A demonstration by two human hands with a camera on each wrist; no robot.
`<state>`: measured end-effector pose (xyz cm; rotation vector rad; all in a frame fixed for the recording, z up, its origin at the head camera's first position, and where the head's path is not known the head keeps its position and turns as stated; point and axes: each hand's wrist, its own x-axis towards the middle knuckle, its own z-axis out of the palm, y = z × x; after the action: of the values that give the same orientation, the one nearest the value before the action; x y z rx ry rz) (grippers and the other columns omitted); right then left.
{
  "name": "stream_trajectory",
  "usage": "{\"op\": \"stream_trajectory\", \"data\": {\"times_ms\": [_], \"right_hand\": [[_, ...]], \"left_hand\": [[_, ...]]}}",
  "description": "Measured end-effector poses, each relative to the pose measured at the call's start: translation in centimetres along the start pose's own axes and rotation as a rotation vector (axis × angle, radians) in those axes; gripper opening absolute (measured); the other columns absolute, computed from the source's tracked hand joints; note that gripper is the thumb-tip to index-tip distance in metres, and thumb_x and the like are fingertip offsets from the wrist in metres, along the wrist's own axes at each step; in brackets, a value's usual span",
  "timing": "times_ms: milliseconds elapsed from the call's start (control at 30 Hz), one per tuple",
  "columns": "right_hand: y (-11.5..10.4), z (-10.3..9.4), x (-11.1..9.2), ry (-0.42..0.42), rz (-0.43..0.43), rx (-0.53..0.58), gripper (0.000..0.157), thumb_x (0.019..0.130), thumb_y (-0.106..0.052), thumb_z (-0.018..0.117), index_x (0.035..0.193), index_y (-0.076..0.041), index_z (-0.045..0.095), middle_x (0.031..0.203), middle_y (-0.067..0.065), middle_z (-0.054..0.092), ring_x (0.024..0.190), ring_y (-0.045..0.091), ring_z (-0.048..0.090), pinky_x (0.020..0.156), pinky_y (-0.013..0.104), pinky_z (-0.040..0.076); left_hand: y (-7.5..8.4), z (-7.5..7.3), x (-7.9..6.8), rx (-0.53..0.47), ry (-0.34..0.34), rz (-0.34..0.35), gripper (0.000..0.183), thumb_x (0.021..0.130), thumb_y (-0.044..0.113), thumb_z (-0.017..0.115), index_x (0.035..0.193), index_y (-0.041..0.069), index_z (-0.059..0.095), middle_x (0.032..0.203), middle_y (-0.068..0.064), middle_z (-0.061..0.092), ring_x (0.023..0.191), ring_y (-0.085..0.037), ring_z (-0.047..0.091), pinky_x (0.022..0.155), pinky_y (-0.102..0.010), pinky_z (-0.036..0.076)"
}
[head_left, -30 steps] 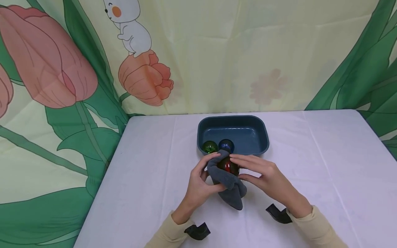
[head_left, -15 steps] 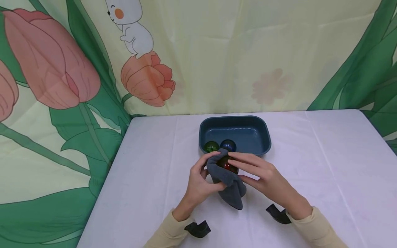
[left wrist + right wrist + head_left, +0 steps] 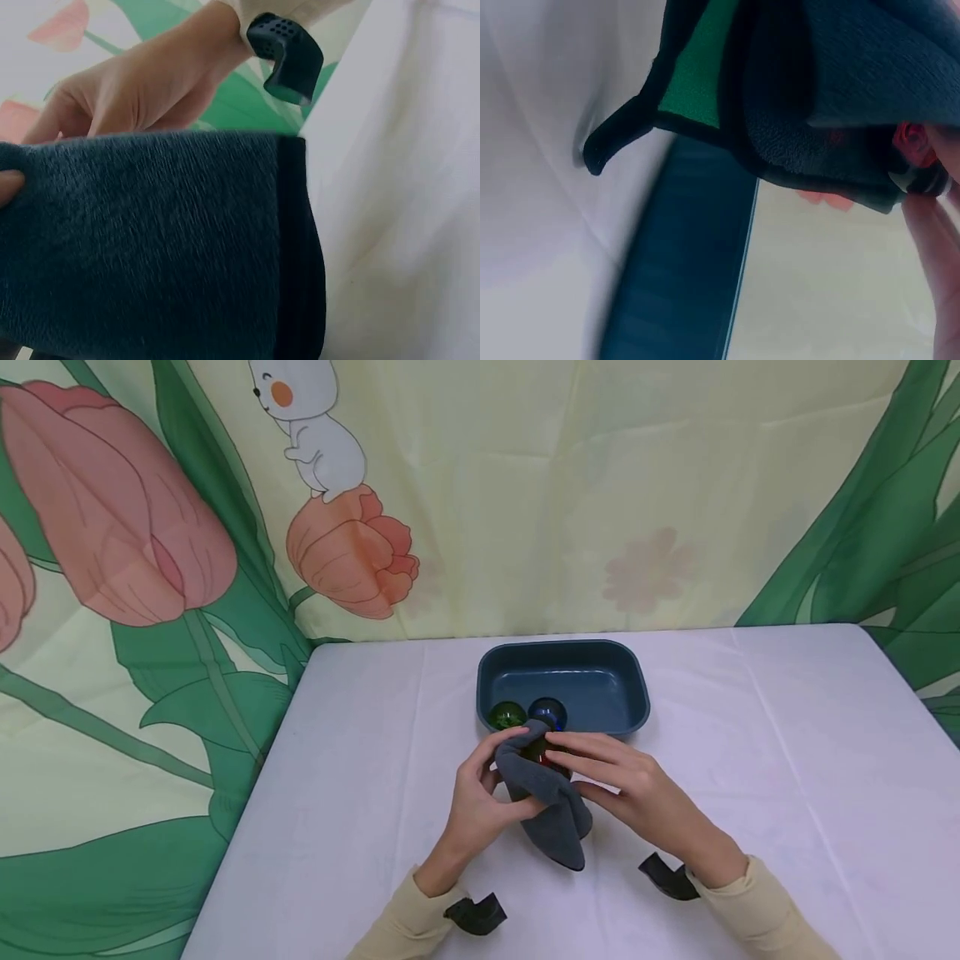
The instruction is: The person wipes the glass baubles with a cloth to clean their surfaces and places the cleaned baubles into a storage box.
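The ball (image 3: 536,750) sits between the right hand (image 3: 628,781), which pinches it, and the cloth (image 3: 534,783) that the left hand (image 3: 478,800) grips.

Head view bright, evenly lit, pale glare inside the tray (image 3: 600,693) beyond the fingers (image 3: 492,743), wrist views dimmer, cloth (image 3: 150,240) at the fingers dark, tray edge in right wrist view blurred

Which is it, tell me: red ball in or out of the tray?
Out: the left hand, through the cloth, and right hand hold the red ball in front of the tray.
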<state>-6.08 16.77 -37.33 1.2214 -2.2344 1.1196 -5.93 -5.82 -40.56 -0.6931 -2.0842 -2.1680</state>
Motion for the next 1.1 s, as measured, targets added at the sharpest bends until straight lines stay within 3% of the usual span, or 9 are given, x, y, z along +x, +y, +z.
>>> {"op": "stream_trajectory", "data": {"times_ms": [100,233,333,467,567,733,833,933,1100], "right_hand": [[-0.2,0.0,-0.1,0.004,0.099,0.053,0.047,0.089,-0.015,0.073,0.134,-0.008,0.062,0.137,0.009,0.061,0.125,0.017,0.058,0.102,0.014,0.044],[-0.4,0.1,-0.3,0.007,0.190,0.091,0.062,0.076,0.001,0.082,0.134,-0.010,0.063,0.137,0.007,0.062,0.126,0.012,0.057,0.102,0.014,0.044],[-0.2,0.1,-0.4,0.009,0.161,0.092,0.048,0.088,-0.017,0.074,0.134,-0.009,0.063,0.138,0.007,0.060,0.129,0.011,0.054,0.101,0.014,0.045],[0.3,0.2,-0.3,0.033,0.020,0.073,0.044,0.098,-0.032,0.057,0.132,-0.005,0.063,0.140,0.013,0.058,0.131,0.019,0.052,0.105,0.016,0.043],[0.6,0.4,-0.3,0.027,-0.054,0.043,0.041,0.101,-0.031,0.054,0.130,-0.005,0.065,0.140,0.015,0.057,0.132,0.024,0.051,0.108,0.018,0.041],[0.5,0.5,-0.3,0.016,-0.070,0.015,0.038,0.103,-0.030,0.050,0.130,-0.008,0.065,0.139,0.013,0.058,0.131,0.023,0.051,0.109,0.017,0.039],[0.2,0.3,-0.2,0.023,-0.021,0.045,0.038,0.101,-0.030,0.053,0.130,-0.008,0.065,0.138,0.013,0.059,0.129,0.021,0.053,0.107,0.018,0.041],[-0.1,0.1,-0.2,0.029,0.097,0.119,0.040,0.093,-0.020,0.067,0.132,-0.008,0.064,0.137,0.010,0.061,0.128,0.014,0.055,0.104,0.016,0.044],[-0.5,-0.1,-0.1,0.029,0.218,0.172,0.065,0.073,0.007,0.081,0.133,-0.009,0.063,0.135,0.010,0.063,0.127,0.009,0.056,0.101,0.014,0.045]], "left_hand": [[-0.1,-0.1,0.1,-0.009,-0.011,0.006,0.066,0.075,-0.006,0.079,0.136,0.004,0.054,0.135,-0.018,0.055,0.118,-0.022,0.058,0.097,-0.030,0.054],[-0.2,-0.3,0.2,-0.019,-0.021,0.030,0.065,0.076,-0.005,0.079,0.135,0.002,0.053,0.134,-0.019,0.055,0.118,-0.022,0.060,0.099,-0.032,0.053],[-0.2,-0.2,0.2,-0.029,-0.017,0.044,0.065,0.076,-0.006,0.079,0.135,0.001,0.053,0.134,-0.021,0.055,0.118,-0.023,0.060,0.099,-0.033,0.053],[-0.3,-0.1,0.2,-0.036,-0.010,0.042,0.064,0.076,-0.004,0.080,0.135,0.000,0.054,0.134,-0.021,0.055,0.118,-0.023,0.060,0.098,-0.032,0.053],[-0.3,-0.1,0.2,-0.031,-0.005,0.029,0.064,0.077,-0.001,0.081,0.135,0.000,0.054,0.133,-0.021,0.056,0.119,-0.022,0.060,0.099,-0.032,0.053],[-0.1,0.0,0.1,-0.023,0.000,0.011,0.065,0.075,-0.003,0.081,0.135,0.000,0.054,0.135,-0.021,0.055,0.121,-0.020,0.058,0.100,-0.031,0.052],[0.2,0.0,0.1,-0.015,-0.014,0.005,0.069,0.074,-0.007,0.079,0.137,0.001,0.052,0.137,-0.019,0.054,0.122,-0.021,0.057,0.100,-0.030,0.052],[0.3,0.0,0.1,0.005,-0.031,0.002,0.072,0.073,-0.009,0.079,0.139,0.002,0.051,0.139,-0.018,0.054,0.121,-0.021,0.055,0.099,-0.030,0.053],[0.4,0.0,0.0,0.032,-0.034,0.010,0.072,0.072,-0.009,0.079,0.138,0.001,0.052,0.140,-0.018,0.054,0.121,-0.022,0.055,0.099,-0.032,0.053]]}}
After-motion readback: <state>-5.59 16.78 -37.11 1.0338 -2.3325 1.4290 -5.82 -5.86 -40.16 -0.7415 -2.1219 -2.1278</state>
